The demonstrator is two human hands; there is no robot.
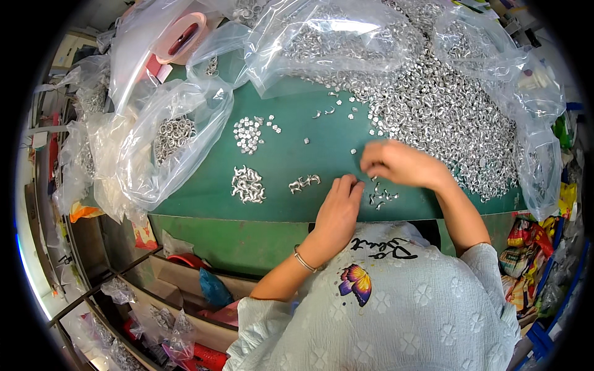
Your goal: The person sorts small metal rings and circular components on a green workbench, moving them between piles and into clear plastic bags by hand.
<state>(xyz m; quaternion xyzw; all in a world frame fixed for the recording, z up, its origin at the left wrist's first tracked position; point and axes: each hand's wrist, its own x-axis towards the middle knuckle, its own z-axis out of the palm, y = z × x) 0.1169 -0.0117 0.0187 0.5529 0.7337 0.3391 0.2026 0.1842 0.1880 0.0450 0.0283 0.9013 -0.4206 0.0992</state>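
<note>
My left hand [339,201] rests on the green tabletop [297,99] near its front edge, fingers bent and pressed together; anything under them is hidden. Just right of it, my right hand [396,162] hovers with fingers curled into a pinch, and I cannot make out what they hold. Below the right hand lie a few small curved silver metal pieces [383,196]. Left of my left hand is a short row of similar curved pieces [304,183]. Further left sit a pile of curved pieces [248,185] and, beyond it, a cluster of small flower-like metal pieces [249,134].
A large heap of silver metal pieces [433,105] covers the right and far side. Clear plastic bags [322,37] surround it. An open bag [201,133] holds metal rings [173,137] at left. A pink basket [166,43] stands far left; a drawer [167,281] lies below the table.
</note>
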